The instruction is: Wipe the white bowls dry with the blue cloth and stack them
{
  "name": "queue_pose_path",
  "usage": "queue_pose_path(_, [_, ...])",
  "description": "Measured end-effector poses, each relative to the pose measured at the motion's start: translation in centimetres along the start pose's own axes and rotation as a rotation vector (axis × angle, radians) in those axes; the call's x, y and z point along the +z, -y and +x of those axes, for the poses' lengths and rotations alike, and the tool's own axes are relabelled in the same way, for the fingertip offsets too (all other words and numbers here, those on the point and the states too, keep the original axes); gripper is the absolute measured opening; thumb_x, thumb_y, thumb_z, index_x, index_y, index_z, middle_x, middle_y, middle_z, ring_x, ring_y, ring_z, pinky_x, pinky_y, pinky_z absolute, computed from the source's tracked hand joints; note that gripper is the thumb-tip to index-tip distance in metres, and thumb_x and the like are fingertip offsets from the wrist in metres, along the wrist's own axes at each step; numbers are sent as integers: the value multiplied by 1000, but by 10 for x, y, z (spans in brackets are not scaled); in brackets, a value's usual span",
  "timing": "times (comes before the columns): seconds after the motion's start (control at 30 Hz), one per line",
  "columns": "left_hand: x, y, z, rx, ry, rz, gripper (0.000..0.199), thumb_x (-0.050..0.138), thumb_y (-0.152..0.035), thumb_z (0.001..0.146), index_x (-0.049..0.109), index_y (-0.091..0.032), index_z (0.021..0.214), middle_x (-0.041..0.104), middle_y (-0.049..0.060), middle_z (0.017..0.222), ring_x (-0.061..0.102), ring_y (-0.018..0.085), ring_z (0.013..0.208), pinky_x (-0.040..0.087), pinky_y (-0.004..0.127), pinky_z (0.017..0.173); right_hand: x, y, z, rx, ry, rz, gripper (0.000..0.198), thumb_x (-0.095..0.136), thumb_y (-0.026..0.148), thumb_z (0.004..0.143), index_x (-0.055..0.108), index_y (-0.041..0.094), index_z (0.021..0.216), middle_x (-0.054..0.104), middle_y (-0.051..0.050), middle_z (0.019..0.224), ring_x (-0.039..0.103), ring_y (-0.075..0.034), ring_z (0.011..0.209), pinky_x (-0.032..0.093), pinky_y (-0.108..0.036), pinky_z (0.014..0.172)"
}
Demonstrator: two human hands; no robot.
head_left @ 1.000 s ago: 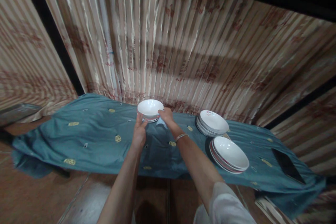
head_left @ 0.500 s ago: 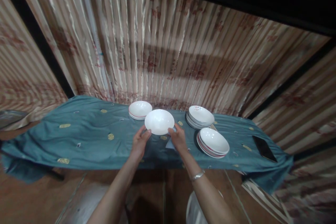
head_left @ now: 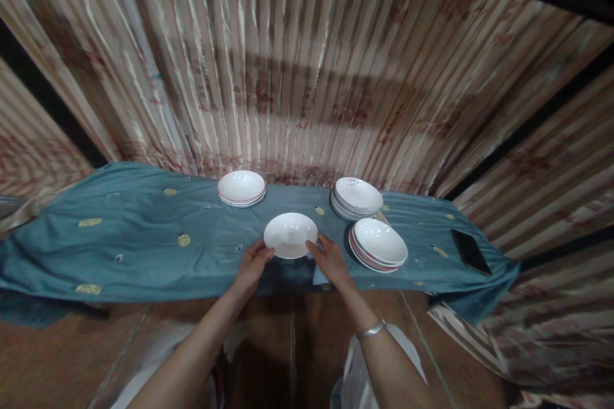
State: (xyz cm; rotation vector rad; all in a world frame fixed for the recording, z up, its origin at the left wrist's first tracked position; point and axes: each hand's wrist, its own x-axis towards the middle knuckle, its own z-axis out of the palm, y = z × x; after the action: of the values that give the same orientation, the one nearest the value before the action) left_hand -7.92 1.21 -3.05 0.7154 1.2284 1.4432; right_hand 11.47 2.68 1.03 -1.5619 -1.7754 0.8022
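Note:
A plain white bowl [head_left: 290, 233] is held between my two hands in front of me, over the front half of the table. My left hand [head_left: 254, 263] grips its left rim, thumb on the inner edge. On the right rim, my right hand [head_left: 329, 257] is closed the same way. Behind and to the left stands a small stack of red-rimmed white bowls [head_left: 241, 187]. To the right of my right hand is a stack of white and red-banded bowls [head_left: 380, 243], and behind that, a taller stack topped by a flower-patterned bowl [head_left: 357, 197].
A teal cloth with yellow pineapple prints [head_left: 144, 236] covers the table. A dark phone [head_left: 471, 252] lies near its right end. A pale blue cloth or paper [head_left: 320, 276] shows beside my right wrist. Pleated curtains [head_left: 288, 77] hang behind.
The white bowl has come down and nearer to me in both hands, tilting flatter. It no longer overlaps the left stack from my viewpoint. My view has shifted slightly.

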Motion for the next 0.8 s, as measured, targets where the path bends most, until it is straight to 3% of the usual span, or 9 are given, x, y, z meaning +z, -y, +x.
queue_pose_path(0.13, [3,-4,-1,-4,33,27,39,81,-33,45,72,-16,80,74,4,74,66,22,73,51,36,78,-16,0,1,2,-161,-292,46,46,41,91,59,9,121,73,-16,91,70,-29,89,50,-35,79])
queue_pose_path(0.3, [5,-5,-4,36,53,49,44,83,-32,45,72,-18,85,76,6,85,67,27,87,50,41,87,-10,15,15,-162,-282,-178,49,42,39,93,48,10,133,64,-18,121,61,-26,112,46,-35,93])
queue_pose_path(0.43, [2,-1,-4,-1,52,58,50,83,-35,46,71,-15,90,75,9,91,67,30,93,49,43,89,13,22,27,-287,-153,-129,49,44,39,93,49,10,132,55,-17,134,50,-23,127,38,-37,106])
queue_pose_path(0.6, [-1,3,-5,-5,78,54,52,81,-37,51,69,-16,97,73,11,102,64,30,102,47,42,92,19,14,29,-379,-149,-163,39,45,31,92,57,13,125,57,-15,132,48,-23,128,36,-39,108])
queue_pose_path(0.7, [-1,4,-8,-26,78,47,53,80,-37,53,69,-17,100,72,11,107,63,30,105,49,40,90,15,14,24,-429,28,-191,32,44,24,92,63,19,117,64,-9,122,56,-19,118,40,-35,104])
queue_pose_path(0.8, [0,3,-12,-64,82,16,52,79,-36,58,67,-17,105,71,11,109,65,28,101,52,38,84,17,19,19,-394,220,-351,33,48,18,89,62,20,118,60,-10,128,55,-21,118,40,-36,103])
